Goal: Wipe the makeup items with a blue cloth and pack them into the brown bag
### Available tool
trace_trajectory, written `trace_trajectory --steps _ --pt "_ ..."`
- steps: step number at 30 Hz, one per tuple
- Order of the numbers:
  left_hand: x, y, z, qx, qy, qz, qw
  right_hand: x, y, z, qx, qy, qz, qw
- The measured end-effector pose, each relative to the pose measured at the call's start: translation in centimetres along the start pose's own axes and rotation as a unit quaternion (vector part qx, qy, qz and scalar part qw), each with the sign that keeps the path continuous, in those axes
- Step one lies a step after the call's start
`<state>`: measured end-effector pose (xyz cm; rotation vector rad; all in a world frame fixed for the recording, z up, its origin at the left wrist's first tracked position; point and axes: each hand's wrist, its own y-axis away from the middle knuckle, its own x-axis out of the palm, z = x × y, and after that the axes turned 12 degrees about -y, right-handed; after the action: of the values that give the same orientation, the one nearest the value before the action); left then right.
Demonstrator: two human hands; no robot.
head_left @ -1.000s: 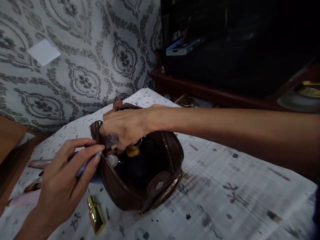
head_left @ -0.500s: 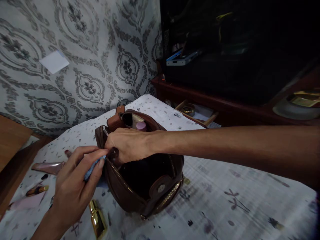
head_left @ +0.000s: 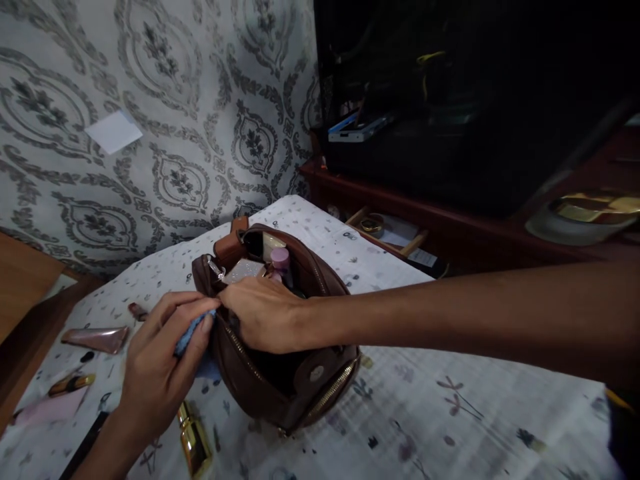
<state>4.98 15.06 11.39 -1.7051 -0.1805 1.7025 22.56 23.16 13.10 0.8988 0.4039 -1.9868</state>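
A brown handbag (head_left: 235, 380) stands unzipped on the patterned white cloth. My right hand (head_left: 265, 313) reaches down into it near the left rim, its fingers hidden inside. My left hand (head_left: 155, 373) is closed around a crumpled blue cloth (head_left: 186, 335), its fingertips against the bag's left edge. Toward the back of the bag, a purple-capped container (head_left: 280, 259) and a glittery pale item (head_left: 245, 269) show past my right hand. A gold bottle (head_left: 194, 441) lies in front of the bag, beside my left wrist.
Left of the bag lie a pinkish tube (head_left: 97, 339), a gold-and-black item (head_left: 73, 384) and a pale pink item (head_left: 53, 408). Behind, a drawer (head_left: 413, 244) is pulled out below a dark screen (head_left: 475, 120). The patterned wall (head_left: 180, 180) rises at back left.
My right hand has shifted slightly right and down within the bag, uncovering the glittery item and more of the purple-capped container. My left hand still holds the blue cloth at the rim.
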Motion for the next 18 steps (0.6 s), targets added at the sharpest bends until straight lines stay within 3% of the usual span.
trace_trajectory --steps 6,9,14,18 --pt "-0.2 0.0 0.2 -0.013 0.012 0.010 1.000 0.4 0.3 -0.8 -0.003 -0.012 -0.004 1.000" --pt "-0.6 -0.8 0.5 -0.037 0.038 0.047 0.997 0.3 0.5 -1.0 -0.013 -0.005 -0.004 1.000" --pt "-0.8 -4.5 2.0 -0.057 0.022 0.118 0.991 0.1 0.6 -1.3 -0.027 0.007 0.007 1.000" --pt "-0.5 -7.5 3.6 -0.042 -0.030 0.212 0.976 -0.3 0.8 -1.6 -0.035 -0.005 0.002 0.999"
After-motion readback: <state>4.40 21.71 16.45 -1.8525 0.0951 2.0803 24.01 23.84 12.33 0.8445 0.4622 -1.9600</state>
